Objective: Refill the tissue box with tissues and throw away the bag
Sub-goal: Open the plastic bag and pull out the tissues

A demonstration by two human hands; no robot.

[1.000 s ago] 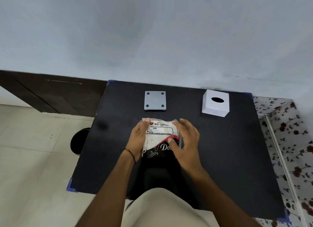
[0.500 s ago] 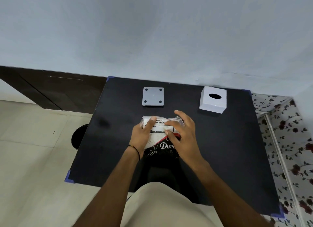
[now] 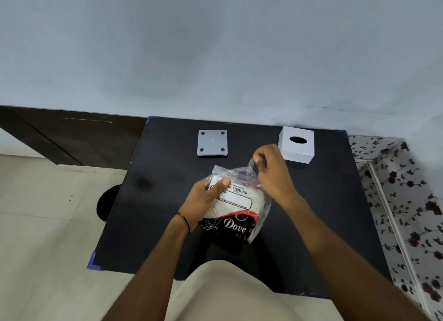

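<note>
A clear plastic bag of white tissues (image 3: 239, 200), printed black and red at its near end, is lifted over the middle of the black table (image 3: 323, 212). My left hand (image 3: 206, 200) grips the bag's left side, thumb on top. My right hand (image 3: 271, 169) pinches the bag's loose top corner and pulls it up. The white tissue box cover (image 3: 297, 145), with an oval slot on top, stands at the far right of the table. Its grey square base plate (image 3: 212, 142) lies apart at the far middle.
A round black bin (image 3: 105, 203) sits on the tiled floor to the left of the table. A dark wooden panel (image 3: 72, 136) runs along the wall at the left. A flower-patterned surface (image 3: 407, 200) borders the table's right side.
Both hands have raised the bag off the table. My right hand moved from the bag's top to its far corner and pulled the plastic upward.
</note>
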